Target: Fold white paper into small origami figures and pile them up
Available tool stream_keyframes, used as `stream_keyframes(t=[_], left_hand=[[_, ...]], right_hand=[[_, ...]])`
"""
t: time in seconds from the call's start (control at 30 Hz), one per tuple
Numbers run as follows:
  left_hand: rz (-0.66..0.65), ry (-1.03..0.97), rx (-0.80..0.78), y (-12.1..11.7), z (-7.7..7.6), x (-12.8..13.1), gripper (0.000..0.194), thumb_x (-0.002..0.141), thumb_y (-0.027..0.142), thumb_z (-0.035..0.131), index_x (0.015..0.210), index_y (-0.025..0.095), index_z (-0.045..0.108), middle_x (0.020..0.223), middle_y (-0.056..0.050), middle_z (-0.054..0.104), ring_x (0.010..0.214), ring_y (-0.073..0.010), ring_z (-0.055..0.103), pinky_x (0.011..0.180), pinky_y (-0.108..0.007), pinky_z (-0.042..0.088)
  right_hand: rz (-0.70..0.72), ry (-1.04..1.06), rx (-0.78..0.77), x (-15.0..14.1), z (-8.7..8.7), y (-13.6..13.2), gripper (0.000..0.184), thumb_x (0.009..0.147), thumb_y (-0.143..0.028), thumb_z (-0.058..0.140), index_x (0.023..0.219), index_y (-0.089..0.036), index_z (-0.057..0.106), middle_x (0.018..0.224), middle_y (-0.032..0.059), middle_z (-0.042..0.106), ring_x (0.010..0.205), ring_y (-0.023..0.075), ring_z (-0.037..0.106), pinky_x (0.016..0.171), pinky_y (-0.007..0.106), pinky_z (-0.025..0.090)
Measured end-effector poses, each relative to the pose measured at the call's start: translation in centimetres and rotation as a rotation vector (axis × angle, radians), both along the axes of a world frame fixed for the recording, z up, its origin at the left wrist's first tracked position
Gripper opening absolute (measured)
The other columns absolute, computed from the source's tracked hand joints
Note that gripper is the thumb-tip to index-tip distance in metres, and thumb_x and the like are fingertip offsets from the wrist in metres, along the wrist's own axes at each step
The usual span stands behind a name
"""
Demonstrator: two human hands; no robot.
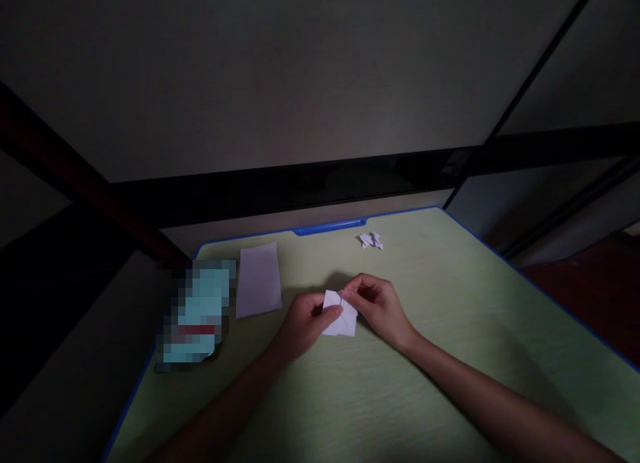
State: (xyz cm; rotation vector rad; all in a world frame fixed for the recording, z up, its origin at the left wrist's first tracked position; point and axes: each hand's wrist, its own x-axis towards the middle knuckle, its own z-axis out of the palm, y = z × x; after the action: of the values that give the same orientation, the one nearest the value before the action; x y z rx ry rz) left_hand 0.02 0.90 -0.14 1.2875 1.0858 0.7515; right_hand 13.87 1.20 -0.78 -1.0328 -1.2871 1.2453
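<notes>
A small folded white paper [347,324] is held above the middle of the table, with creases and a flap showing on its face. My left hand [303,322] grips its left side, the thumb lying across the front. At the upper right edge, my right hand [381,307] pinches the same paper between thumb and fingers. The fingers behind the paper are partly hidden. Beyond my hands, near the far edge, lies a small folded paper figure [371,240] with pointed corners.
The pale table [450,303] has a blue rim and a blue slot-like strip [330,228] at its far edge. To the left lie a stack of plain paper [259,281] and a pixelated device with a lit screen [200,310]. Dark-trimmed panels [300,83] stand behind.
</notes>
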Motion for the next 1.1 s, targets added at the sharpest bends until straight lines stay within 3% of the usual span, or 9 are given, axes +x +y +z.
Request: stream_keyframes(t=[0.27,0.5,1.1], left_hand=[[0.034,-0.021,0.025,0.17,-0.2,0.19,0.017,0.059,0.026,0.055,0.055,0.01,0.057,0.048,0.003,0.048,0.045,-0.0072,0.039,0.042,-0.018,0.027],[0.061,0.062,0.039,-0.14,0.38,0.8,0.019,0.059,0.028,0.056,0.055,0.009,0.056,0.048,0.002,0.047,0.045,-0.0074,0.039,0.042,-0.018,0.027],[0.082,0.042,0.05,-0.05,0.0,0.58,0.02,0.061,0.028,0.055,0.052,0.01,0.054,0.044,0.003,0.043,0.043,-0.0069,0.035,0.039,-0.018,0.023]], right_hand=[[-0.065,0.033,-0.073,0.02,0.16,-0.02,0.013,0.059,-0.022,0.063,0.055,-0.013,0.054,0.05,-0.0029,0.054,0.044,0.0063,0.044,0.042,0.019,0.035],[-0.088,0.058,-0.081,-0.22,0.11,-0.11,0.015,0.058,-0.022,0.063,0.053,-0.013,0.052,0.047,-0.0048,0.05,0.041,0.005,0.041,0.039,0.018,0.031],[-0.035,0.091,-0.109,-0.03,0.14,0.25,0.015,0.061,-0.025,0.059,0.055,-0.013,0.053,0.048,-0.0041,0.048,0.043,0.0055,0.038,0.042,0.019,0.029]])
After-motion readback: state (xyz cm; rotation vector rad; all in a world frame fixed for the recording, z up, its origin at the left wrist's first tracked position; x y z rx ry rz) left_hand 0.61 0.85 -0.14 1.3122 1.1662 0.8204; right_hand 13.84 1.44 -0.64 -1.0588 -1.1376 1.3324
